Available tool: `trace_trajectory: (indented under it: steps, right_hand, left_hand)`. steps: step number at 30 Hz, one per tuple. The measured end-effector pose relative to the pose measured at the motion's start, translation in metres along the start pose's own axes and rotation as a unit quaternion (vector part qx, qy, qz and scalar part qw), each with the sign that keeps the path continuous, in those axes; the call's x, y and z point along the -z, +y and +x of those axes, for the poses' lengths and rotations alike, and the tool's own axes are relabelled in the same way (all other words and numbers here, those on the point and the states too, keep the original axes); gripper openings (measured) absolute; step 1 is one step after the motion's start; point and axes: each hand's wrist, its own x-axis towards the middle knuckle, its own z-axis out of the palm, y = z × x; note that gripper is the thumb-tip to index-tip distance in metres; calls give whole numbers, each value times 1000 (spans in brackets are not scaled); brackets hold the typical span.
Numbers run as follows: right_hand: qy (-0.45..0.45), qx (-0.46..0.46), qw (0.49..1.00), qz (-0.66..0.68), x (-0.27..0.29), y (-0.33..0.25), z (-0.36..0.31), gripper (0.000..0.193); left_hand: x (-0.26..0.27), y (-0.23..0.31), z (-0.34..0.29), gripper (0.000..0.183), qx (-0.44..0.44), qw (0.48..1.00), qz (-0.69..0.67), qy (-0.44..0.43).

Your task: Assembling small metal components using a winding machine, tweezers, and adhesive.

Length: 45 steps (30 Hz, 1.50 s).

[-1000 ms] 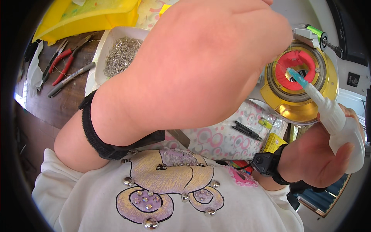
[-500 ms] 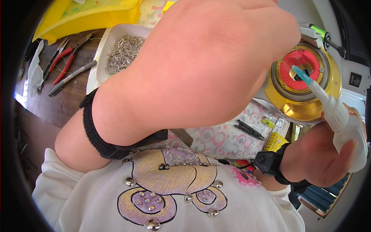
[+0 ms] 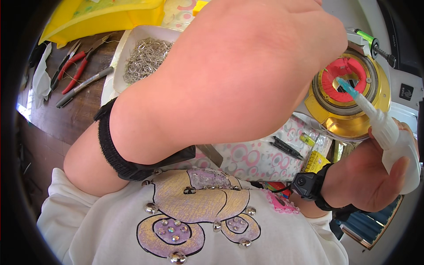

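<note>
Two hands at work, both bare, with a black band at each wrist. Left hand (image 3: 282,66) stretches across the bench toward the gold machine (image 3: 346,126), back of the hand uppermost. Its fingertips are hidden from where I stand; cannot tell whether they are apart, together or clamped on something. Right hand (image 3: 377,181) is clamped around a white squeeze bottle (image 3: 391,141), thumb across the near side. Bottle lies tilted, nozzle up and leftward, its teal tip (image 3: 346,87) in line with the opening of the red ring (image 3: 327,81). Contact between tip and ring: cannot tell. Ring sits in the middle of the gold machine, inside a dark metal rim.

Left of the left forearm: white tray (image 3: 119,84) of tangled metal bits (image 3: 148,59), partly covered by the arm. Beyond its left side, red-handled pliers (image 3: 75,75) and a grey marker (image 3: 86,87) on dark wood. Yellow bin (image 3: 106,22) behind. Black pens (image 3: 286,148) lie on circle-patterned cloth (image 3: 247,159), near the machine.
</note>
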Motion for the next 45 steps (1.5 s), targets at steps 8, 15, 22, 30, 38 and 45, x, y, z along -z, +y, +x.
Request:
trace_trajectory:
  steps: [8,15,22,30,38,45]
  right_hand:
    - [68,-62,993,75,-15,-4,-2,33]
    - [64,-41,997,29,-7,-2,-3,34]
    - [134,-90,987,15,-15,-8,-6,32]
    - [108,-86,986,-88,-15,-8,-7,32]
    - [130,-78,985,-82,-17,-7,-6,31]
    - [134,-84,979,-126,-24,-8,-4,31]
  left_hand:
    - [-9,2,13,12,1,1000,7,-1]
    - [-11,11,20,12,1,1000,18,1]
    - [-13,13,26,12,1,1000,27,5]
    - [-14,13,25,12,7,999,32,10]
    - [-15,13,26,12,15,999,38,13]
    - [-14,12,24,12,20,999,43,12]
